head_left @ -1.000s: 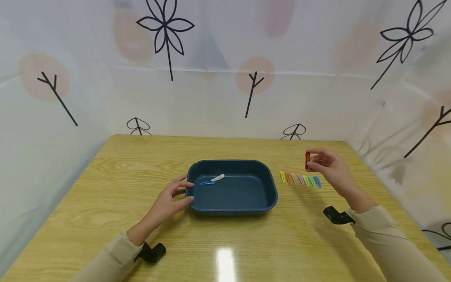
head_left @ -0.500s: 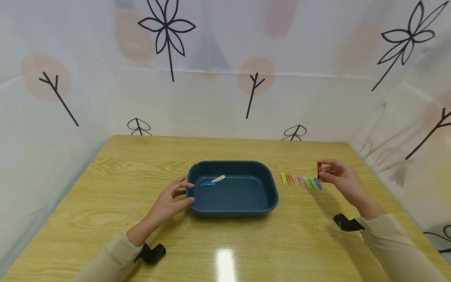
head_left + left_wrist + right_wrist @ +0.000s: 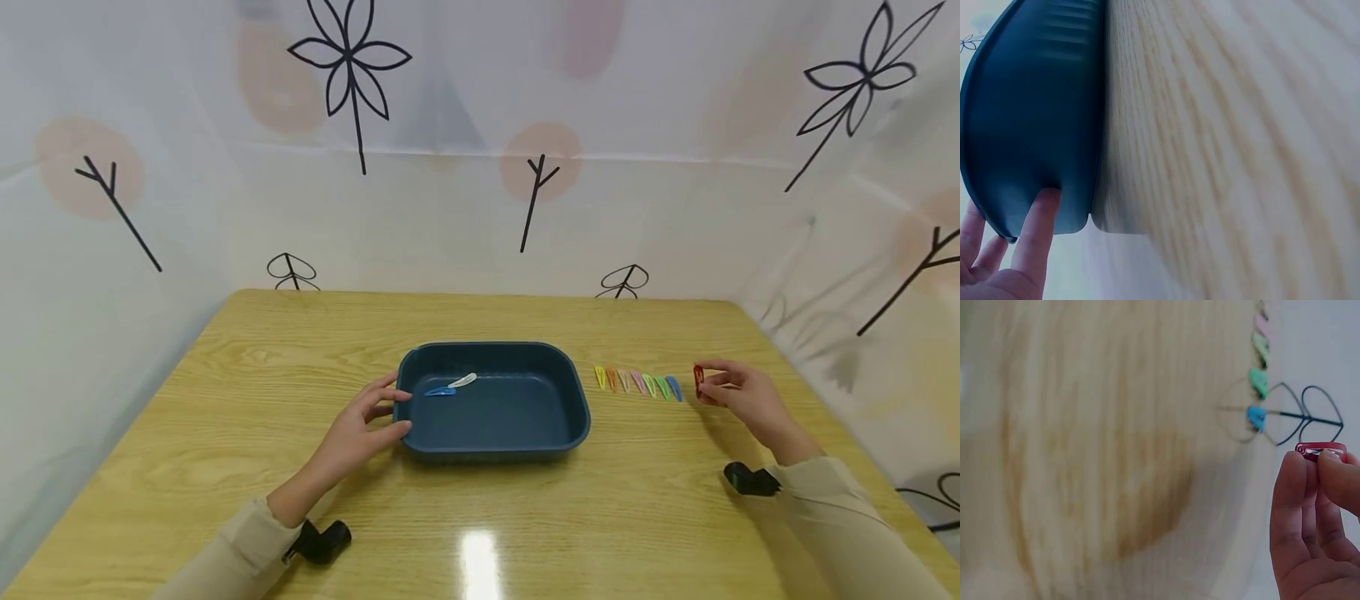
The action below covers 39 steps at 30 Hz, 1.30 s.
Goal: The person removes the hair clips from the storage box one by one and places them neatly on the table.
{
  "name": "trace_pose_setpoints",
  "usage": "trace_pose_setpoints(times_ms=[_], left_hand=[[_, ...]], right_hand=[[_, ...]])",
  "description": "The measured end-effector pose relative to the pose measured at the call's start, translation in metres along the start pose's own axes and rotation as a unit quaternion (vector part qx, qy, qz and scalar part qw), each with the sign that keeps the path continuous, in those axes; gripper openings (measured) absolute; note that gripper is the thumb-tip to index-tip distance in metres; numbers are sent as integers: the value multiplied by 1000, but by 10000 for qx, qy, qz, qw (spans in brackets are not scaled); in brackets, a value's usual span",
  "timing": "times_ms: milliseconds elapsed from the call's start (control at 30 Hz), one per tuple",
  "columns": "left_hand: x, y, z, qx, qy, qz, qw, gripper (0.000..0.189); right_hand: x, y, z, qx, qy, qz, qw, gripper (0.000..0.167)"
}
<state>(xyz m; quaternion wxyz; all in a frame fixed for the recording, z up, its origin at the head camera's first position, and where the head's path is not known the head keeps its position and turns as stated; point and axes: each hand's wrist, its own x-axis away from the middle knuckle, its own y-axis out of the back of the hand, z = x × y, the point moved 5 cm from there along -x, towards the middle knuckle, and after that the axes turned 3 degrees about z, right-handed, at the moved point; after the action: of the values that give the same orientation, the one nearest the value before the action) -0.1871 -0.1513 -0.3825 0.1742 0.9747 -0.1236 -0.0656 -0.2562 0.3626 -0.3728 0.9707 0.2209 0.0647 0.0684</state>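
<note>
My left hand [image 3: 367, 423] holds the left end of a dark blue rectangular tray [image 3: 491, 452], with fingers over the rim and one against the outer wall [image 3: 1035, 125] in the left wrist view. Inside the tray lie a blue hair clip [image 3: 440, 392] and a white hair clip [image 3: 463, 380]. My right hand [image 3: 746, 400] pinches a red snap hair clip [image 3: 1321, 450] between thumb and fingertips, just right of a row of clips. That row ends in a blue clip [image 3: 674, 387], with a green clip [image 3: 662, 387] beside it.
Further along the row lie a pink clip [image 3: 638, 382], an orange clip [image 3: 612, 380] and a yellow clip [image 3: 600, 377], among others. The wooden table [image 3: 300, 350] meets a patterned cloth [image 3: 450, 208] at its back and sides.
My right hand has carried the red hair clip rightward and down, from above the row to beside the blue clip at its right end. The left hand stays on the tray.
</note>
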Motion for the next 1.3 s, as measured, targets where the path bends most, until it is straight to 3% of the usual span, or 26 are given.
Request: trace_pose_setpoints(times_ms=[100, 267, 467, 733, 1033, 1300], left_hand=[[0, 0, 0, 4, -6, 3, 10000, 37], [-2, -1, 1, -1, -37, 2, 10000, 37], [-2, -1, 1, -25, -56, -1, 10000, 37], [-3, -2, 3, 2, -42, 16, 10000, 37], [-2, -1, 2, -2, -60, -8, 10000, 37], [-1, -1, 2, 7, -43, -37, 10000, 38]], right_hand=[[-1, 1, -9, 207, -198, 81, 9996, 31], [-6, -1, -18, 794, -436, 364, 9952, 41], [-11, -3, -20, 1303, -552, 730, 9872, 38], [-17, -5, -20, 1292, -827, 1144, 9815, 40], [-18, -5, -22, 1195, -983, 1122, 9816, 44], [-17, -1, -9, 1576, -810, 925, 9798, 45]])
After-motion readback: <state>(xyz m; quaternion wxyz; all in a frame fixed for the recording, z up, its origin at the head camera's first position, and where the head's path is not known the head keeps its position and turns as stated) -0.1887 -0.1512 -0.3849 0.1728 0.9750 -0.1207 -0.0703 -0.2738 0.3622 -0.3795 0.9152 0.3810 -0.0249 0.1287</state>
